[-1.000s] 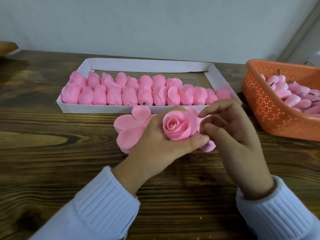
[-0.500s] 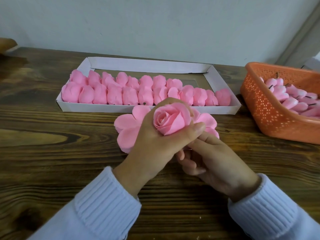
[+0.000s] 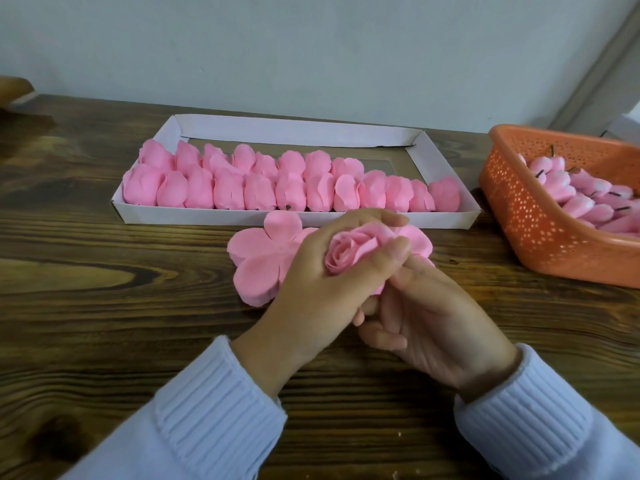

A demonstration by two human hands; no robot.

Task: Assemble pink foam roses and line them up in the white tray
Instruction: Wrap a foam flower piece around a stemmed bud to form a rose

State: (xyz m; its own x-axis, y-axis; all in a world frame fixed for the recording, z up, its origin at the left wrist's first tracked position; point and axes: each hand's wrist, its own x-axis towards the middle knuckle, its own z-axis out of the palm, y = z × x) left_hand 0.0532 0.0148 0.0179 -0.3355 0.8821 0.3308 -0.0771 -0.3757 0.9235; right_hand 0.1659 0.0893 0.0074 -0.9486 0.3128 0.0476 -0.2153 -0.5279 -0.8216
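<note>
My left hand (image 3: 322,278) grips a pink foam rose (image 3: 349,251) just in front of the tray, fingers and thumb wrapped round its outer petals. Below and to the right, my right hand (image 3: 426,327) lies palm up with curled fingers at the rose's underside; what it holds is hidden. A stack of flat pink petal sheets (image 3: 259,258) lies on the table behind my hands. The white tray (image 3: 294,129) holds two rows of finished roses (image 3: 263,188), with bare floor at its back right.
An orange perforated basket (image 3: 530,230) of pink bud cores with dark stems stands at the right edge. The wooden table (image 3: 104,306) stretches left and toward me. A grey wall rises behind the tray. A brown object (image 3: 14,88) shows at the far left.
My right hand dropped from beside the rose to beneath it, turning palm up. My left hand closed more tightly round the rose and tilted it.
</note>
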